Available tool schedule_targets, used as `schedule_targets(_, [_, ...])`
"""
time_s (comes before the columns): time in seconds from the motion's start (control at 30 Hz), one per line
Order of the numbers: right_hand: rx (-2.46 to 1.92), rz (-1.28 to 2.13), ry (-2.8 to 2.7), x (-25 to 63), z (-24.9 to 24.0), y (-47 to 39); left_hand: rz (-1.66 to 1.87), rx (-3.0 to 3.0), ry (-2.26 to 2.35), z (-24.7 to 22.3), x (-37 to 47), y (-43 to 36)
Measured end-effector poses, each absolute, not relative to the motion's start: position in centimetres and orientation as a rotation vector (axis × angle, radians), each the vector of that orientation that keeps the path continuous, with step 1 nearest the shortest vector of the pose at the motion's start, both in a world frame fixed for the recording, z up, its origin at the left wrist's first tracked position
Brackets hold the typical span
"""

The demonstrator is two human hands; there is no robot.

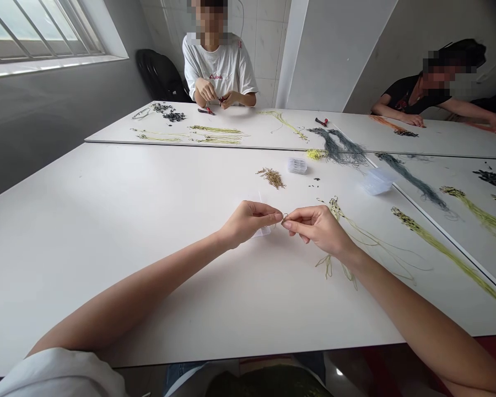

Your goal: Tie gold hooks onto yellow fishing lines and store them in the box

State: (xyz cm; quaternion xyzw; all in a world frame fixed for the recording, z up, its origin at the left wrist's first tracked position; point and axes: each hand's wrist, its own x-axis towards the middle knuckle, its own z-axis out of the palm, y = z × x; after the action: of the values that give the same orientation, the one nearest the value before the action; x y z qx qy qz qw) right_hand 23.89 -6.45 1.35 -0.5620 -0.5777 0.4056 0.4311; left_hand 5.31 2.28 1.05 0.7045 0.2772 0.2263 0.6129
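Note:
My left hand (pixel 250 223) and my right hand (pixel 316 226) meet above the white table, both closed in a pinch. Between their fingertips is a small curved metal fish hook (pixel 285 216), partly hidden by the fingers. Under my left hand lies a clear plastic box (pixel 262 231), mostly covered by the hand. Yellow-green cords with dark ends (pixel 334 208) spread out beside and beneath my right hand and forearm. Beyond the hands is a loose pile of gold-coloured hooks (pixel 273 177).
Near the pile stand a clear compartment box (pixel 297 166), a yellow bundle (pixel 315 154) and another clear box (pixel 377 182). Bundled green cords (pixel 450 253) and grey-blue strands (pixel 339 146) lie to the right. Two people work across the table, with red-handled pliers (pixel 206 111) near one.

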Motion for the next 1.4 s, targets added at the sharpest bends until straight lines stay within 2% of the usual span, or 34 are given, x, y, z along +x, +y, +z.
schedule_targets(0.43, [-1.417,0.961,-1.457,23.6,1.4,-6.6,0.533,1.546,0.576,0.8,5.6,1.5])
schedule_targets(1.03, [-1.075,1.433,-1.112,23.5,1.2,-6.1,0.652,1.442,0.382,2.2,5.9,0.3])
schedule_targets(1.23, [-1.072,1.392,-1.101,23.3,1.3,-6.2,0.663,1.417,0.378,2.1,6.0,0.3])
schedule_targets(1.4, [-1.119,1.248,-1.1,23.2,1.6,-6.3,0.721,1.383,0.588,1.9,5.9,0.6])
